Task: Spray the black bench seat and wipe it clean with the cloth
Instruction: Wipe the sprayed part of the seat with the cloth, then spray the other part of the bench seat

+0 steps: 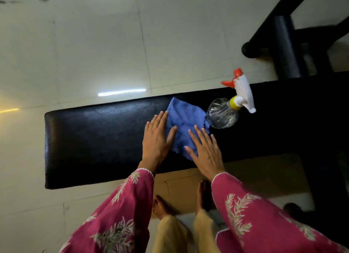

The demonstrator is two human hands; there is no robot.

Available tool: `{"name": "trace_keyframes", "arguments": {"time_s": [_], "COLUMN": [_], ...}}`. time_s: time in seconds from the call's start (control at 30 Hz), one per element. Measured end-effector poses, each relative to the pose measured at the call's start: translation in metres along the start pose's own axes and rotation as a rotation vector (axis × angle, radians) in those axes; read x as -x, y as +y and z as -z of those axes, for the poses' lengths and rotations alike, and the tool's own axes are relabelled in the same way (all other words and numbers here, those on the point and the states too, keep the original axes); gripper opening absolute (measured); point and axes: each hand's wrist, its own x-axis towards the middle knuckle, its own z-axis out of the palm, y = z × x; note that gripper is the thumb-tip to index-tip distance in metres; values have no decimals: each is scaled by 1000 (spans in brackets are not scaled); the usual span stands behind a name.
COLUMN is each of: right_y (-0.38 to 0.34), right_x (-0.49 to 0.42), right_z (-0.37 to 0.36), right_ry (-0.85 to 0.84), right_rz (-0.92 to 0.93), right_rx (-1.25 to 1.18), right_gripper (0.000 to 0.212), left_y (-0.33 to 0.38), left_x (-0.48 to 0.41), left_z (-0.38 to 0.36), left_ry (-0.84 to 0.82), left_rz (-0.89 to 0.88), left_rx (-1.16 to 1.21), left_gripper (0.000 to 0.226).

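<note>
The black bench seat (90,139) runs left to right across the view. A blue cloth (184,120) lies flat on its middle. My left hand (157,141) rests flat with spread fingers on the cloth's left edge. My right hand (204,150) lies flat on the cloth's lower right corner, fingers apart. Just right of the cloth, a clear spray bottle (223,113) with a yellow collar, white head and red trigger lies on its side on the seat, touching the cloth's right corner.
Black metal frame bars and a padded roller (285,46) of the bench stand at the upper right. Pale tiled floor (94,44) surrounds the bench. My bare feet (162,207) stand on the floor in front of the seat.
</note>
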Motion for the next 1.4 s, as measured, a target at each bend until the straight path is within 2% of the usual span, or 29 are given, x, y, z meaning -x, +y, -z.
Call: {"name": "trace_keyframes", "arguments": {"time_s": [0.1,0.2,0.3,0.4,0.5,0.57,0.67,0.7,0.77,0.83,0.93,1.0,1.13,1.2,1.33,1.4], "right_y": [36,82,134,182,226,250,281,287,298,302,303,300,297,297,298,298], "right_x": [37,56,60,48,33,29,31,32,35,37,39,40,42,43,46,48], "right_z": [11,28,42,52,61,66,70,70,72,73,74,73,71,70,69,68], "right_ry": [-29,-31,-48,-44,-18,-63,-148,-160,-181,-186,-192,-201,-213,-215,-218,-206], "right_rz": [-118,-327,-369,-321,-360,-366,-264,-219,-153,-115,-112,-130,-165,-174,-178,-182], "right_rx": [-5,-62,4,71,14,-1,67,79,86,68,35,25,16,8,-19,-37], "right_gripper": [66,73,75,76,78,81,88,87,85,84,82,80,81,82,84,84], "left_y": [50,95,126,149,166,173,187,189,204,215,227,229,232,231,228,230], "left_x": [-2,-16,-38,-52,-56,-59,-63,-62,-58,-47,-25,-8,16,23,29,32], "left_z": [-1,-9,-26,-44,-68,-80,-90,-92,-96,-101,-111,-120,-133,-136,-137,-137], "left_ry": [-71,-109,-94,-1,243,406,633,689,722,662,437,260,26,-1,5,25], "left_rz": [-146,-164,-177,-171,-90,-46,46,80,171,267,412,519,688,769,810,822], "left_rx": [204,323,393,423,454,463,440,470,695,881,1100,1233,1268,1274,1236,1186], "left_gripper": [85,114,127,116,96,82,58,51,37,25,14,14,27,33,14,13]}}
